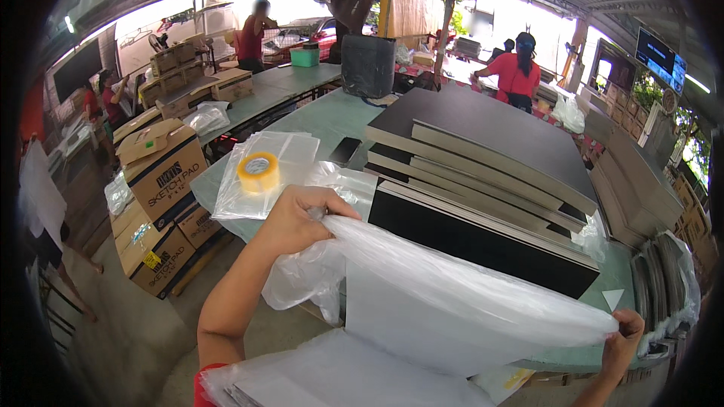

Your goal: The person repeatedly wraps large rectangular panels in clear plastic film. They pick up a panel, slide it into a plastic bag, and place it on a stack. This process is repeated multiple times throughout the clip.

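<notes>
A large clear plastic bag is stretched between my two hands. Its gathered upper edge is pinched in my left hand, while my right hand grips the far right end. Below it, more whitish plastic sheeting lies close to my body; what is under it is hard to make out. Just beyond the bag rises a stack of dark-covered sketch pads or boards with pale edges. To the left of the stack, a roll of clear yellowish tape rests on flat plastic bags.
A black phone lies on the green table. Cardboard boxes are piled at the left. More board stacks and a wrapped bundle stand at the right. A person in red works farther back.
</notes>
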Demonstrator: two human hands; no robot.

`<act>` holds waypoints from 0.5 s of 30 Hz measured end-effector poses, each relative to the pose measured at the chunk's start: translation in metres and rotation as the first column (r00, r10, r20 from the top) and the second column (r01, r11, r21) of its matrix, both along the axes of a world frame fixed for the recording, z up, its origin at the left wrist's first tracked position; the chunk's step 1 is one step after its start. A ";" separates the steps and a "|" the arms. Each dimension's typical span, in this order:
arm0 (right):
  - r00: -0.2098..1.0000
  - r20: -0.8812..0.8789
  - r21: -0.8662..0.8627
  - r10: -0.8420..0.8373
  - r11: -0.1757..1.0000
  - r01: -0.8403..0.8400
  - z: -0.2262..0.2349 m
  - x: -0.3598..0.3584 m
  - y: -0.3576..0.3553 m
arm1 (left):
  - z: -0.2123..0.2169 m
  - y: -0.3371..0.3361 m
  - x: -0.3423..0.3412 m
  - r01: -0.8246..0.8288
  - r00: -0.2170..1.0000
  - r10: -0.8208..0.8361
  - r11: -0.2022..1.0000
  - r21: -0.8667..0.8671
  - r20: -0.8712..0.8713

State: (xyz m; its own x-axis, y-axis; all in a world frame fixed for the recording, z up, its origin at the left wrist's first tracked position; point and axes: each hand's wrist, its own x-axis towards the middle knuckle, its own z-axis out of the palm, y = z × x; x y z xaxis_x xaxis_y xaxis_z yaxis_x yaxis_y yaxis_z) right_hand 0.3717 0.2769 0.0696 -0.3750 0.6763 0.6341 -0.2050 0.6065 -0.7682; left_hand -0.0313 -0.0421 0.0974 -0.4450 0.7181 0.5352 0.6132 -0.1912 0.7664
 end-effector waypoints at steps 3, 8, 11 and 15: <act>0.976 0.024 -0.183 0.215 0.961 -0.207 -0.005 0.021 0.010 | 0.003 -0.006 -0.005 0.170 0.971 -0.152 0.982 -0.085 0.182; 0.828 -0.003 -0.580 0.560 0.674 -0.458 -0.074 0.019 0.023 | -0.095 -0.023 -0.028 0.459 0.767 -0.296 0.873 -0.164 0.569; 0.815 0.093 -0.805 0.572 0.525 -0.277 -0.167 0.012 0.017 | -0.268 -0.032 -0.035 0.491 0.634 0.161 0.672 -0.554 0.757; 0.821 0.349 -0.846 0.452 0.529 0.069 -0.281 -0.003 0.010 | -0.355 -0.038 -0.003 0.329 0.922 0.091 0.333 -0.884 0.378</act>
